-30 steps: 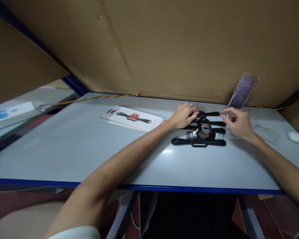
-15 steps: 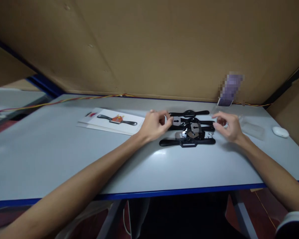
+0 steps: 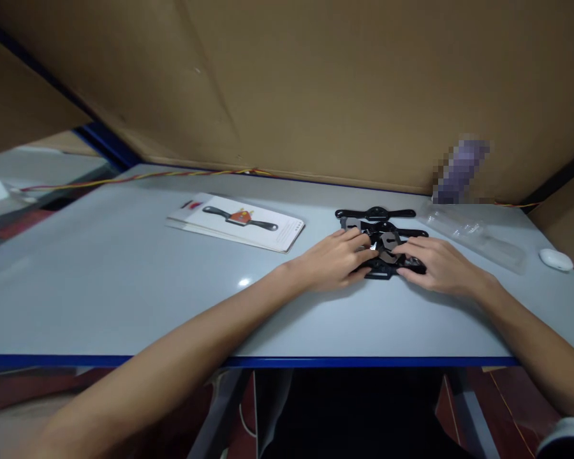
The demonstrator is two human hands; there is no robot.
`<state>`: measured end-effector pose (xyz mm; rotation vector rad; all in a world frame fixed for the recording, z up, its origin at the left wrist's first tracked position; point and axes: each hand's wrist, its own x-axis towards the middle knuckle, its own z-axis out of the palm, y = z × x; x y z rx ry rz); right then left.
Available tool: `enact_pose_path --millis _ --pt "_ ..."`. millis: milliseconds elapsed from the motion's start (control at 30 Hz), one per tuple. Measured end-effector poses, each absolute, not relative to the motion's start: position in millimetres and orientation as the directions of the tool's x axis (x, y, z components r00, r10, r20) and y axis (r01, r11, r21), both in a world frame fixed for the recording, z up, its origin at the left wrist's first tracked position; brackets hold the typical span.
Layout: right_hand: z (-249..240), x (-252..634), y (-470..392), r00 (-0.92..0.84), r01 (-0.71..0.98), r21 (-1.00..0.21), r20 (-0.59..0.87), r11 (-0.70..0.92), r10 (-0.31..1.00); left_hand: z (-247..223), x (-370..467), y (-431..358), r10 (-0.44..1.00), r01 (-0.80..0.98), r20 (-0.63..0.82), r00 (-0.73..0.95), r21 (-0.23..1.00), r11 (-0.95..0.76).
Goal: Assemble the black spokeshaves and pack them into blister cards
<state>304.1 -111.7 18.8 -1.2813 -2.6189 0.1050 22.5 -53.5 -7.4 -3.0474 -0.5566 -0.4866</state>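
Several black two-handled tools lie in a group on the grey table; the rearmost black tool (image 3: 375,213) shows in full. Metal blades lie on the group, one slotted blade (image 3: 390,240) near its middle. My left hand (image 3: 340,260) rests over the left ends of the nearer tools, fingers bent around the nearest one. From the right, my right hand (image 3: 435,262) reaches over the other ends, its fingers and thumb about the nearest tool's handle. Both palms hide parts of the handles.
A stack of printed cards (image 3: 249,223) lies to the left. Behind my right hand is a clear plastic package (image 3: 478,236), with a white rounded case (image 3: 555,259) at the far right. A purple, pixelated object (image 3: 462,171) leans on the cardboard wall (image 3: 316,89).
Both hands have come down and closed in on the nearest tools from either side. The camera view has shifted, so the cards and tools appear farther right.
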Motion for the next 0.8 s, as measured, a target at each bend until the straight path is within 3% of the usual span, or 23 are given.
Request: enact_pose_path --millis 200,400,633,800 --pt "15 307 -108 -0.553 0.793 -0.204 0.155 0.574 0.819 -16 36 -64 0.296 0.279 0.338 0.893 0.099 -0.955" --pt "11 310 -103 -0.523 0.803 -0.224 0.179 0.552 0.833 -18 40 -69 0.368 0.358 0.294 0.882 0.091 -0.929" --pt "8 308 -105 -0.565 0.803 -0.063 0.237 0.593 0.79 -17 39 -69 0.371 0.363 0.29 0.882 0.084 -0.928" --pt "8 313 -102 -0.493 0.816 -0.123 0.362 0.565 0.791 -17 35 -60 0.443 0.384 0.389 0.808 0.223 -0.896"
